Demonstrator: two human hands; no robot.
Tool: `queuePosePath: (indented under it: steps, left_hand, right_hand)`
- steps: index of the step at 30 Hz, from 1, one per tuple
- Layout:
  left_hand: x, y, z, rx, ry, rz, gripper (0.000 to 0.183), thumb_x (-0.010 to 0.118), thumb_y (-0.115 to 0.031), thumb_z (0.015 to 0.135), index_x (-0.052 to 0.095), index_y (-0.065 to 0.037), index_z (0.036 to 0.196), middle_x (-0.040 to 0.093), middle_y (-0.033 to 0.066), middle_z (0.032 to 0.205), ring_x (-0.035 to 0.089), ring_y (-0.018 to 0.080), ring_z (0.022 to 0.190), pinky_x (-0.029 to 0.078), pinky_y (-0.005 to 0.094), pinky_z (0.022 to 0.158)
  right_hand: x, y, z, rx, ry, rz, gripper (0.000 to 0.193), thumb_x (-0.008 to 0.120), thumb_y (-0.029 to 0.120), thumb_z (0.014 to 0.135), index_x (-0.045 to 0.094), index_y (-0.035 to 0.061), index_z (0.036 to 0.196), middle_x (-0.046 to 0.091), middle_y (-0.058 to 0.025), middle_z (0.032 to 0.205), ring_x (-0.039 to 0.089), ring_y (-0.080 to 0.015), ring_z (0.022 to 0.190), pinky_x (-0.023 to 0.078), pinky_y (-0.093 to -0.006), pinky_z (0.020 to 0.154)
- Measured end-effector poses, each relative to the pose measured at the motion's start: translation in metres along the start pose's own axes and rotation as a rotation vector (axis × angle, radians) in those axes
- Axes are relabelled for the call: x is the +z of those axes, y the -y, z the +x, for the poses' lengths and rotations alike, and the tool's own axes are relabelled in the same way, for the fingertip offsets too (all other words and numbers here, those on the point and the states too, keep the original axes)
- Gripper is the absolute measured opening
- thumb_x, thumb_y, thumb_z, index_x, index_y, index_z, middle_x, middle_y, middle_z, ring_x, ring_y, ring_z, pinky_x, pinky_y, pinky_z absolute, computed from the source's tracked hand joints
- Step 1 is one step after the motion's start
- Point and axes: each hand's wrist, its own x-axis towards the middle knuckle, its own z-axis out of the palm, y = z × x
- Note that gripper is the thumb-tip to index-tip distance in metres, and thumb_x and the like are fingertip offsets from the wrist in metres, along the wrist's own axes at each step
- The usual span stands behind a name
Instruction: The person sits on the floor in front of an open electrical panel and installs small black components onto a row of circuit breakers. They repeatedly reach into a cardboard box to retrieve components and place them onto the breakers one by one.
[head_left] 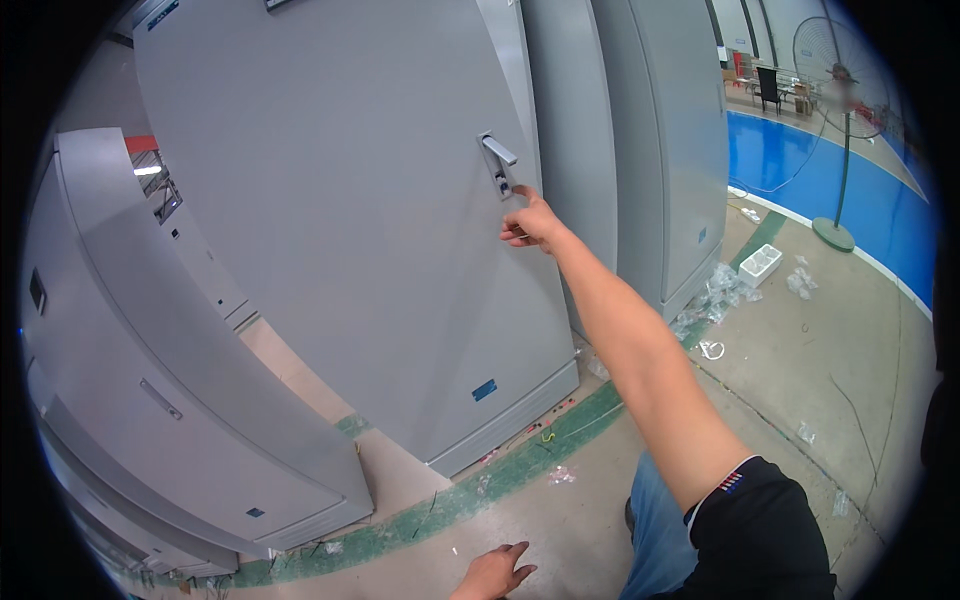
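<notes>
My right hand [533,222] reaches up to the tall grey cabinet door [340,220]. Its index finger is stretched out and touches, or nearly touches, the lower end of the handle's lock plate [502,184]; the other fingers are loosely bent and hold nothing. Above the fingertip, the grey swing handle [499,150] is tilted out from its plate. Low at the bottom edge, my left hand [493,573] hangs over the floor with its fingers apart and nothing in them.
More grey cabinets stand left [190,350] and right [668,140]. Clear plastic wrap [722,292] and a white foam box [760,264] lie on the floor by the right cabinet. A pedestal fan [840,150] stands near a blue floor area [775,150]. Wire scraps litter the green floor stripe [420,520].
</notes>
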Motion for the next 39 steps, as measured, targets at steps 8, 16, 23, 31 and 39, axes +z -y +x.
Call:
queuePosePath:
  steps: [8,16,23,31,39]
  left_hand:
    - [0.008,-0.002,0.01,-0.059,0.031,-0.101,0.063,0.075,-0.043,0.092,0.061,-0.01,0.144,0.069,0.0219,0.134,0.068,0.0413,0.117,0.053,0.0505,0.1]
    - [0.019,0.016,0.006,-0.018,-0.005,0.021,0.06,0.064,-0.053,0.099,0.06,-0.014,0.145,0.07,0.0207,0.129,0.068,0.0428,0.112,0.057,0.0513,0.093]
    - [0.025,0.016,-0.005,0.001,-0.037,0.009,0.059,0.067,-0.051,0.098,0.061,-0.013,0.143,0.07,0.0205,0.128,0.069,0.0426,0.112,0.057,0.0506,0.094]
    - [0.023,0.013,0.006,0.111,-0.101,-0.007,0.058,0.069,-0.051,0.095,0.064,-0.013,0.139,0.073,0.0208,0.118,0.071,0.0422,0.105,0.059,0.0509,0.089]
    - [0.041,0.065,0.0,0.092,0.014,-0.009,0.059,0.07,-0.05,0.094,0.065,-0.009,0.137,0.072,0.0228,0.122,0.07,0.0433,0.108,0.057,0.0513,0.092]
  right_hand:
    - [-0.007,0.01,0.007,0.079,0.037,-0.004,0.073,0.063,0.001,0.09,0.035,0.0139,0.155,0.071,-0.011,0.091,0.075,-0.0218,0.074,0.061,-0.0351,0.061]
    - [0.022,-0.103,-0.04,-0.001,0.213,-0.13,0.044,0.066,0.006,0.092,0.055,0.0029,0.134,0.07,-0.0107,0.077,0.065,-0.0154,0.061,0.05,-0.0319,0.053]
    - [-0.015,-0.278,-0.164,0.323,0.616,-0.637,0.036,0.076,0.025,0.093,0.071,0.004,0.121,0.071,-0.0061,0.078,0.069,-0.0162,0.068,0.056,-0.0349,0.057]
    - [-0.02,-0.324,-0.18,0.034,0.812,-1.066,0.054,0.08,0.039,0.083,0.074,0.0099,0.128,0.079,-0.0122,0.102,0.076,-0.0267,0.088,0.06,-0.0425,0.081]
    - [0.027,-0.266,-0.206,0.445,0.848,-0.966,0.058,0.082,0.039,0.084,0.072,0.0094,0.133,0.079,-0.0122,0.1,0.076,-0.0263,0.086,0.06,-0.0408,0.079]
